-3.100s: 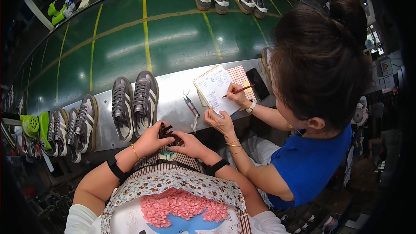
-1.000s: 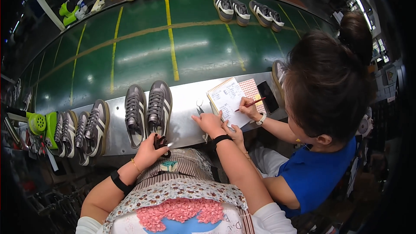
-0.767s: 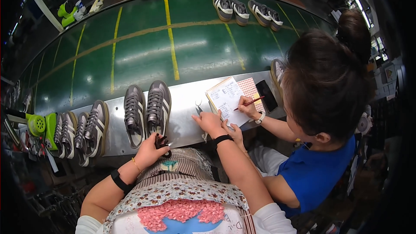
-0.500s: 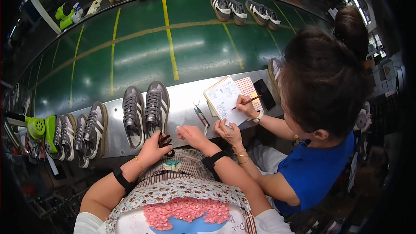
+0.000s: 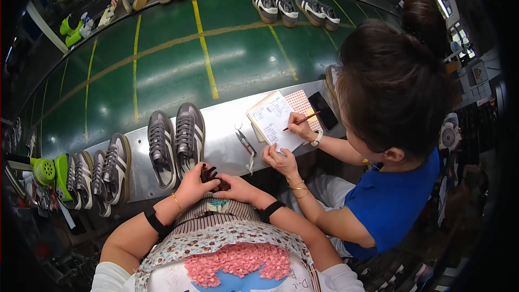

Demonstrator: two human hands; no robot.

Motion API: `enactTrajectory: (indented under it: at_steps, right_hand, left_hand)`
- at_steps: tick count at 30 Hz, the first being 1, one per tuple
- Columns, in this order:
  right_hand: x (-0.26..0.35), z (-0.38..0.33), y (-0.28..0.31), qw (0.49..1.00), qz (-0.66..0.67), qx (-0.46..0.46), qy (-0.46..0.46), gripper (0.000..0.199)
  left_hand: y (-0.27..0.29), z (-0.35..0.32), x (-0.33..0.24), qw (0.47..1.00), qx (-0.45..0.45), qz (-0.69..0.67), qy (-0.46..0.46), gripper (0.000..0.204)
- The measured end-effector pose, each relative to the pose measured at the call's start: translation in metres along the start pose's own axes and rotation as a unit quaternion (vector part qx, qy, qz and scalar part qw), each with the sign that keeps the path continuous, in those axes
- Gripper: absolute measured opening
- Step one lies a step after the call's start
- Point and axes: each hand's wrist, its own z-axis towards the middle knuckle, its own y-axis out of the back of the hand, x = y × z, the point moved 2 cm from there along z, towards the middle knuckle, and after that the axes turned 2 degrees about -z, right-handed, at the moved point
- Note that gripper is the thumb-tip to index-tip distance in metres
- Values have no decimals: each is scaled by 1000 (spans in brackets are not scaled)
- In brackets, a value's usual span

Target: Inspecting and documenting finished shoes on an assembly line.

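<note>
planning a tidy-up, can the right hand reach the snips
Probably yes: the snips lie on the metal ledge just ahead of the right hand, with nothing seen standing between, though that hand is at the dark brown bundle.

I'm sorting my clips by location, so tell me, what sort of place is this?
Likely a shoe factory or workshop: a long green belt-like surface crossed by yellow lines, matching grey-and-white shoes along both sides, and a person in blue writing in a notebook.

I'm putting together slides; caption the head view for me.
Left hand and right hand hold dark brown strips near sneakers while a co-worker holds a pen over a notebook.
</note>
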Motion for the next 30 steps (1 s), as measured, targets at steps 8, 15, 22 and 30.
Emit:
enactTrajectory:
  at_steps: [8,15,22,30]
  right_hand:
    - [4,-6,-9,1000,17,-11,4,47]
    - [3,-4,-8,1000,10,-15,0,55]
    - [0,-3,-8,1000,6,-23,17,55]
    - [4,-2,-12,999,-2,-41,13,52]
  left_hand:
    - [4,-6,2,999,38,-8,-2,41]
    - [6,-6,3,999,54,1,-1,42]
    - [4,-5,3,998,57,-5,-8,42]
    - [11,-11,1,999,47,0,-27,43]
